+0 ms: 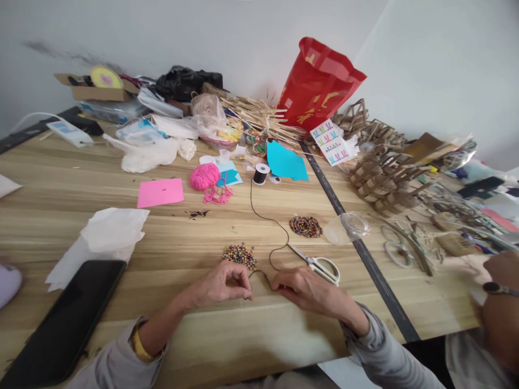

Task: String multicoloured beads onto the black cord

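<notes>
Between my two hands runs a thin black cord (279, 221), which trails back from a spool (261, 174) standing farther up the table. My left hand (225, 283) pinches the cord near its end, thumb and forefinger pressed together. A little to the right, my right hand (305, 289) grips the same cord with its fingertips. Small dark reddish beads seem to sit on the short stretch between the hands. Just beyond my left hand lies a pile of loose multicoloured beads (239, 256). Scissors with white handles (324, 270) rest against the far side of my right hand.
A coil of strung beads (306, 227) lies beside a clear plastic lid (339, 231). At left are a black phone (65, 324) and white paper (109, 232). Pink yarn (205, 176) sits farther back. Woven baskets (377, 178) crowd the right, near another person's arm (503, 302).
</notes>
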`<state>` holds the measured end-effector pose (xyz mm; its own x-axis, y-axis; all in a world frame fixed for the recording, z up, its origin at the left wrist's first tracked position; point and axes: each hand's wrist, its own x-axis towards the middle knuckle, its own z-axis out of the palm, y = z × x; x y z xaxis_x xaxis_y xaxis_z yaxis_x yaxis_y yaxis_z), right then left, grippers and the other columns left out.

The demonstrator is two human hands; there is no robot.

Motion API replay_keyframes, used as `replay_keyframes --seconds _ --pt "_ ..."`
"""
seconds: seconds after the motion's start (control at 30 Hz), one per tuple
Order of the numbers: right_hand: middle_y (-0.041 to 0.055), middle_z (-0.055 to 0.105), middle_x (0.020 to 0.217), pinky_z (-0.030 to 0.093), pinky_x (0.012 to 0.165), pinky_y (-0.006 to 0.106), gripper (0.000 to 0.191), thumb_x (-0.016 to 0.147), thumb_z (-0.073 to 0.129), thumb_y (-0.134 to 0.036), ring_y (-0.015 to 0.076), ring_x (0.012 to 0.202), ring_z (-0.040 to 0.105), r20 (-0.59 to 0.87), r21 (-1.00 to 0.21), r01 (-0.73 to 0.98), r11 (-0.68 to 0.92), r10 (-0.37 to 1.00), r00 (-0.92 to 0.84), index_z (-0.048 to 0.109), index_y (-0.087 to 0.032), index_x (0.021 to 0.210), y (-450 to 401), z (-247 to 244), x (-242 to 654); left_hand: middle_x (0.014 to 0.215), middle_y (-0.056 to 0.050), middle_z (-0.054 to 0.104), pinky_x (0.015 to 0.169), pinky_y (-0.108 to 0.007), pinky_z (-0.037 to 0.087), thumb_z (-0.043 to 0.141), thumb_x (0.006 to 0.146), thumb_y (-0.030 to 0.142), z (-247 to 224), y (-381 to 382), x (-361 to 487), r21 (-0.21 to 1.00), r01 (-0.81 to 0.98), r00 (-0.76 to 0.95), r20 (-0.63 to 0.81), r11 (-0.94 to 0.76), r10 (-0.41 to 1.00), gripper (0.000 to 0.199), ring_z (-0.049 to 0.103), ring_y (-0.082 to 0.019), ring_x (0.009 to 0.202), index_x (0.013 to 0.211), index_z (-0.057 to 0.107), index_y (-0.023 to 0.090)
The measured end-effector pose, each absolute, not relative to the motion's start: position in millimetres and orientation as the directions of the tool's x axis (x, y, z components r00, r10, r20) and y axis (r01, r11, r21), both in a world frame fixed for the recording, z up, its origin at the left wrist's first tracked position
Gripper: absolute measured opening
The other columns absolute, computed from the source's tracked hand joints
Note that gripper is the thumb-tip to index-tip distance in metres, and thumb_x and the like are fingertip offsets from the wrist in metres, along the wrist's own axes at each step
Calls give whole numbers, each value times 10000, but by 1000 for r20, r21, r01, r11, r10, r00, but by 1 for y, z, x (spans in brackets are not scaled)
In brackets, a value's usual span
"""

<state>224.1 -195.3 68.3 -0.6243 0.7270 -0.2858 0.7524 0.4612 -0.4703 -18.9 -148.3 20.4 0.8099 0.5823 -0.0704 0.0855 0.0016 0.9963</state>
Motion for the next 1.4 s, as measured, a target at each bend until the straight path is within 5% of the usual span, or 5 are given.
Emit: replay_keyframes --seconds 0.2,0.47,0.8,1.2,1.4 --pt "29 601 890 366 645 236 191 943 474 -211 124 735 578 -367 -379 775 505 687 -627 587 -173 794 -195 71 231 698 -67 732 596 -197 475 671 742 223 24 -149 -19 987 150 803 -160 64 575 138 650 -127 643 684 607 116" --pt "34 624 855 363 551 257 128 937 430 -132 138 678 576 -257 -104 905 412 868 -424 516 -198 869 -180 62 215 656 -31 698 540 -175 419 676 709 184 25 -150 -18 974 193 830 -228 122 509 101 588 -96 581 665 615 115" --pt "80 607 850 331 522 256 166 940 367 -93 133 598 544 -23 42 960 277 961 -276 510 -176 935 -143 21 228 686 -17 691 582 -188 449 702 691 188 23 -153 -17 972 198 836 -236 129 495 115 600 -108 622 784 669 131" --pt "67 585 846 355 602 236 149 962 374 -165 157 715 564 76 -16 971 238 969 -236 506 -170 893 -139 2 254 685 -33 719 553 -189 439 706 699 200 17 -155 -16 970 210 850 -244 125 467 120 623 -117 609 796 698 131" --pt "53 602 841 383 596 237 123 937 416 -211 152 682 574 198 -235 934 271 954 -227 529 -173 912 -148 19 264 698 -35 728 550 -182 437 697 706 200 20 -155 -17 967 221 844 -254 125 472 121 630 -114 614 807 700 133"
